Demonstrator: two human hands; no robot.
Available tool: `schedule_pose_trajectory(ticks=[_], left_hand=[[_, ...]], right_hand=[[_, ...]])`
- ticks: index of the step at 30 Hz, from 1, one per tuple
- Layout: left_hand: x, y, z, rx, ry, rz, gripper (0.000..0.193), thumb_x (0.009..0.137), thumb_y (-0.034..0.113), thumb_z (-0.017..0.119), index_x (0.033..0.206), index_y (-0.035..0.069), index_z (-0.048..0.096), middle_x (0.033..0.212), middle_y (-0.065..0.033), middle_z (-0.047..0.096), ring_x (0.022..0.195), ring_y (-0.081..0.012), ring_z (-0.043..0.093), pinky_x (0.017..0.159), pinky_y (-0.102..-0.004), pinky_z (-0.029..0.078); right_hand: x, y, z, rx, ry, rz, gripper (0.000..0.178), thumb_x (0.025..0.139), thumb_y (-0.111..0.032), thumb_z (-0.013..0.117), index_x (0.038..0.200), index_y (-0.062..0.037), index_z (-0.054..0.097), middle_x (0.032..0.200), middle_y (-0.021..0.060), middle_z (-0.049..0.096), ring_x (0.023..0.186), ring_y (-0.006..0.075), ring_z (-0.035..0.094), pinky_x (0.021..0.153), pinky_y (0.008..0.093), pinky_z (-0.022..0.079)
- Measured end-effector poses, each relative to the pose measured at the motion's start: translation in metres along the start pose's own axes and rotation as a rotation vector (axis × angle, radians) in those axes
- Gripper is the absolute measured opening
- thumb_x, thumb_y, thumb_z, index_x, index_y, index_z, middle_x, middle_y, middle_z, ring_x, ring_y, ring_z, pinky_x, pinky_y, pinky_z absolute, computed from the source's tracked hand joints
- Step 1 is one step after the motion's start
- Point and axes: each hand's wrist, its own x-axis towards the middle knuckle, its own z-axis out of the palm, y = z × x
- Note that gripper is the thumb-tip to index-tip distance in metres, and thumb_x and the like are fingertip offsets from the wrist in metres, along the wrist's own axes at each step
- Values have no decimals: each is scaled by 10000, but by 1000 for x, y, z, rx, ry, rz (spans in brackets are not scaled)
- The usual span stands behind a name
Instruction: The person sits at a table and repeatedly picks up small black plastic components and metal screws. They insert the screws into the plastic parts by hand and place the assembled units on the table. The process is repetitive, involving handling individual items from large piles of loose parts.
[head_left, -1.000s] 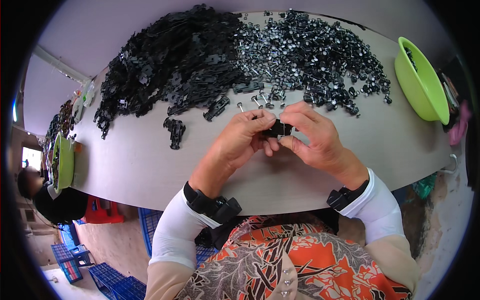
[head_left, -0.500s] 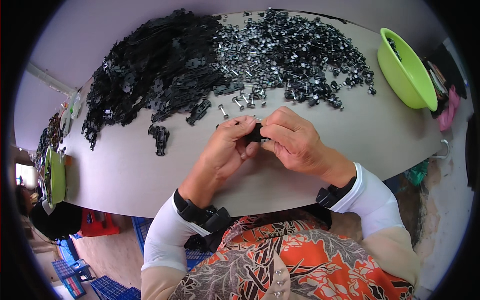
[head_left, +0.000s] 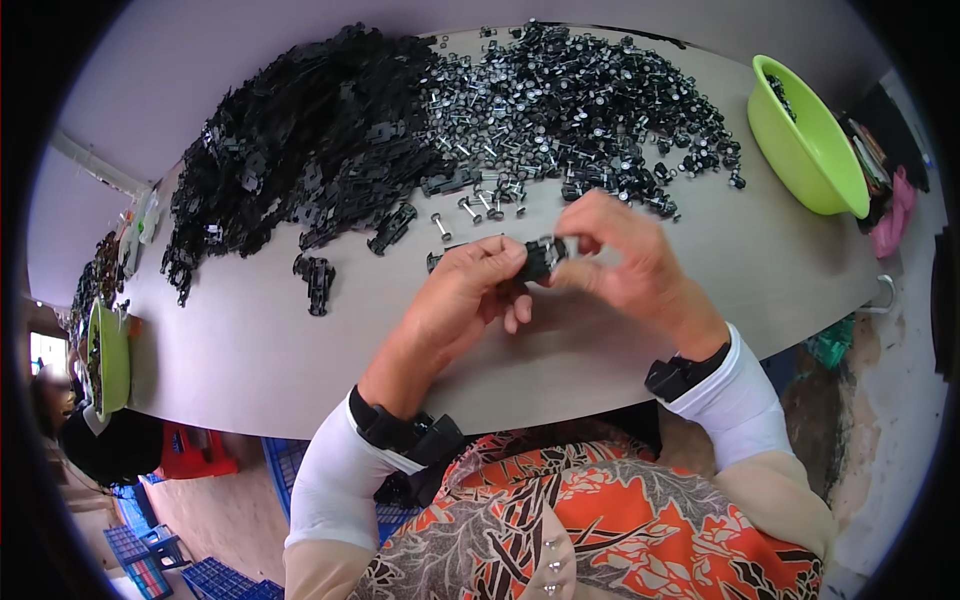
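Over the middle of the table, my left hand [head_left: 470, 285] is closed on a black plastic toy car chassis [head_left: 537, 260], thumb on top and fingers beneath. My right hand [head_left: 632, 262], a little blurred, has its thumb and forefinger around the right end of that chassis, where something pale and shiny shows. Its other fingers are curled. Just beyond my hands lie several loose wheel axles [head_left: 468, 209], silver rods with black wheels. Two joined or overlapping chassis pieces [head_left: 318, 284] rest on the table to the left, with another chassis [head_left: 391, 229] nearer the pile.
A large heap of black chassis [head_left: 300, 130] covers the back left of the table. Beside it spreads a heap of wheel axles [head_left: 590, 100]. A green basin [head_left: 815, 150] stands at the right edge, another green basin [head_left: 112, 355] at the left edge.
My right hand has moved slightly up and right, its fingers spreading from a tight pinch, so more of the chassis shows. My left hand still holds it.
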Motion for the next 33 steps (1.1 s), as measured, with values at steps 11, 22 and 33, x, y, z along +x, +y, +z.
schedule_pose_trajectory(ticks=[11,22,33], left_hand=[[9,-8,2,252,87,-20,139,916,147,556,902,8,549,860,-120,638,608,-139,616,519,-238,507],[17,-18,18,339,31,3,147,912,154,570,888,10,561,862,-102,641,615,-115,602,530,-218,500],[11,-13,30,138,-32,-67,270,854,126,653,1070,-9,561,910,-80,639,694,-141,631,593,-250,527]], right_hand=[[-22,35,-44,-255,165,335,136,758,20,640,884,-12,600,850,64,570,591,163,540,535,288,443],[-35,23,-44,-437,-235,162,309,699,-5,646,997,-31,570,947,86,553,718,227,584,610,331,479],[-21,2,-26,838,-112,675,315,827,-3,626,1123,-28,520,983,28,569,813,66,548,615,195,460]])
